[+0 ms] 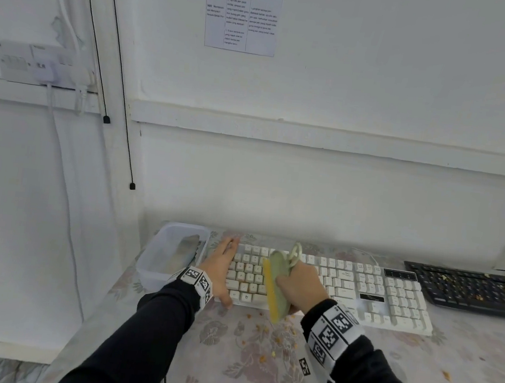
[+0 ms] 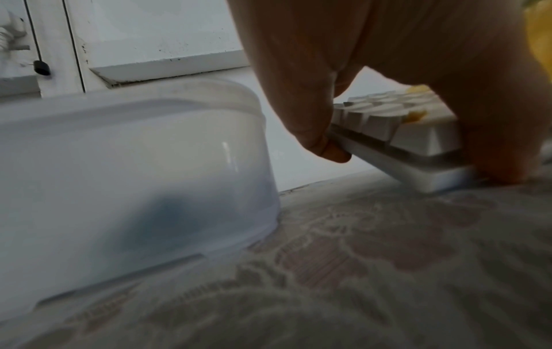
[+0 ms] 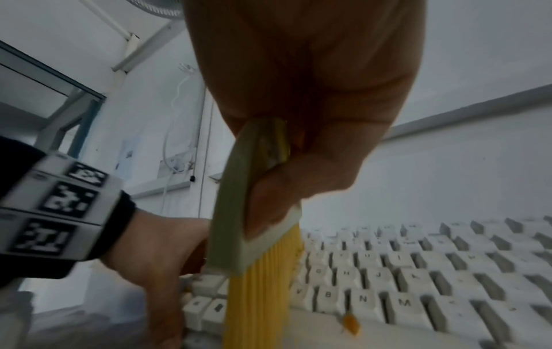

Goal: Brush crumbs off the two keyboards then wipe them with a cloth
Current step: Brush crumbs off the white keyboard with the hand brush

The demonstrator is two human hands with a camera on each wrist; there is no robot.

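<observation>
Right hand (image 1: pixel 299 283) with brush (image 1: pixel 275 285) on white keyboard (image 1: pixel 359 293), left hand (image 1: pixel 220 266) steadying.

Two keyboards (image 1: pixel 344 288) (image 1: pixel 469 290), one brush (image 1: pixel 276 285), one tub (image 1: pixel 171 253)

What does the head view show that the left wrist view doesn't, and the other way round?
Only the head view shows the black keyboard with crumbs on it, the crumbs on the tablecloth, and the right hand gripping the brush. Only the left wrist view shows the white keyboard's left end tilted up, far edge off the cloth, with a crumb among its keys. Both show the left hand holding the white keyboard beside the plastic tub.
</observation>
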